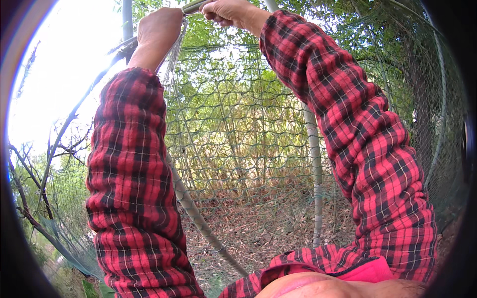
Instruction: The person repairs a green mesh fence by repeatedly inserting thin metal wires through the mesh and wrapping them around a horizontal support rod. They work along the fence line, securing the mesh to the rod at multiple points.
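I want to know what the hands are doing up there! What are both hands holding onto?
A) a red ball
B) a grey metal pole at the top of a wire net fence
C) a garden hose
B: the left hand and right hand are raised and closed around a grey metal pole, with the wire net fence hanging below.
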